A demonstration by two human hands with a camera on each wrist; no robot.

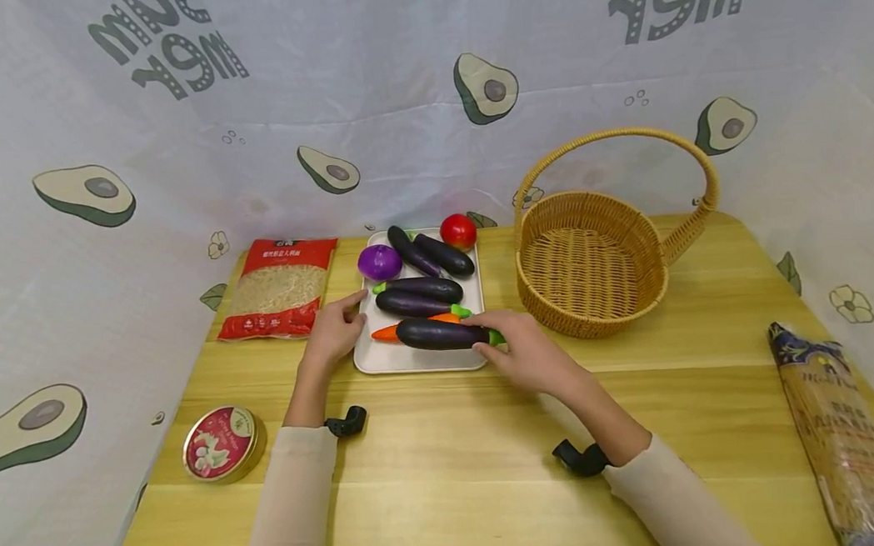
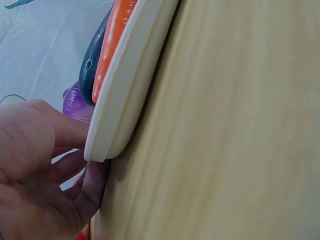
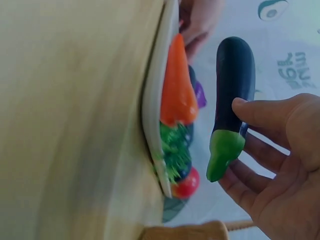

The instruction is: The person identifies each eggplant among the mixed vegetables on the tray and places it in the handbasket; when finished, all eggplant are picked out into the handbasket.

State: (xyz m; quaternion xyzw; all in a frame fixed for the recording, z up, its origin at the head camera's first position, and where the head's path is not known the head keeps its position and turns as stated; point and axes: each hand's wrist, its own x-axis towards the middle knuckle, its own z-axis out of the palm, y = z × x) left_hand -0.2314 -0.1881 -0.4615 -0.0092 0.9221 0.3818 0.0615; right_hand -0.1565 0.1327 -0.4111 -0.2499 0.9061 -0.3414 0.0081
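My right hand (image 1: 522, 353) pinches an eggplant (image 1: 441, 334) near its green stem end. In the right wrist view that eggplant (image 3: 234, 80) is held apart from the tray, with the thumb across its dark skin. Beyond it an orange carrot (image 3: 176, 85) with green leaves lies on the white tray (image 1: 420, 361). My left hand (image 1: 333, 334) holds the tray's left rim; the left wrist view shows thumb and fingers around the tray edge (image 2: 117, 110). Several other eggplants (image 1: 423, 290), a purple round vegetable (image 1: 380, 262) and a red tomato (image 1: 458, 232) lie on the tray.
A wicker basket (image 1: 530, 301) with a tall handle stands right of the tray. To the left lie a red pasta bag (image 1: 280, 287) and a round red tin (image 1: 222, 445). A long noodle packet (image 1: 845, 440) lies at the right edge. Behind hangs a printed curtain (image 1: 395, 75).
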